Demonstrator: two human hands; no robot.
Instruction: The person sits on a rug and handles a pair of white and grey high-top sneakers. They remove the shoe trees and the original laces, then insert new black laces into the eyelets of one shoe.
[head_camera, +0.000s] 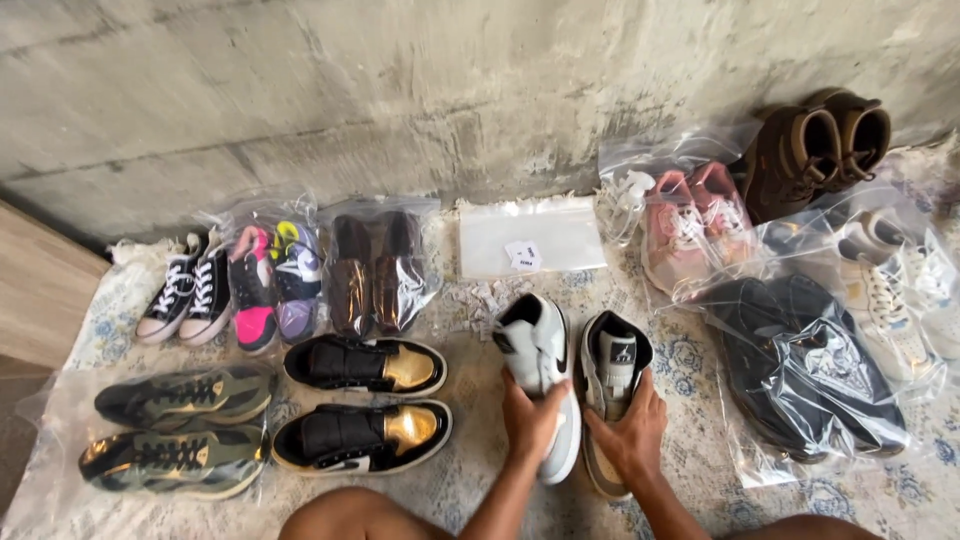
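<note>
Low centre of the frame: both hands were on a pair of grey-and-white high-top sneakers. The left hand (532, 418) was closed over the left sneaker (540, 370), fingers wrapped across its toe end, lifting it off the patterned rug (690, 440). This shoe was tilted, its long axis running roughly up and down the frame, collar toward the wall (400, 90), toe toward the person, upper leaning a little left. The right hand (628, 432) lay curled over the forefoot of the right sneaker (610, 385), gripping it; that shoe sat flat on the rug, just beside its mate, long axis likewise up-down in the frame, open collar toward the wall.

Just above the pair, an empty clear plastic bag (532, 235) lay flat by the wall with small white tags on it.

Left of centre: a pair of black-and-gold high-tops (365, 400) lying sideways, toes pointing right. Lower left: olive sneakers (180, 430) in a bag, also sideways. Upper left row: black-and-white canvas shoes (188, 290), pink and multicoloured shoes (272, 285) in a bag, brown leather shoes (375, 270) in a bag.

Right side: pink shoes (685, 225) in a bag, brown boots (815, 150) at upper right, white sneakers (900, 290) in a bag, black shoes (800, 365) in a bag.
</note>
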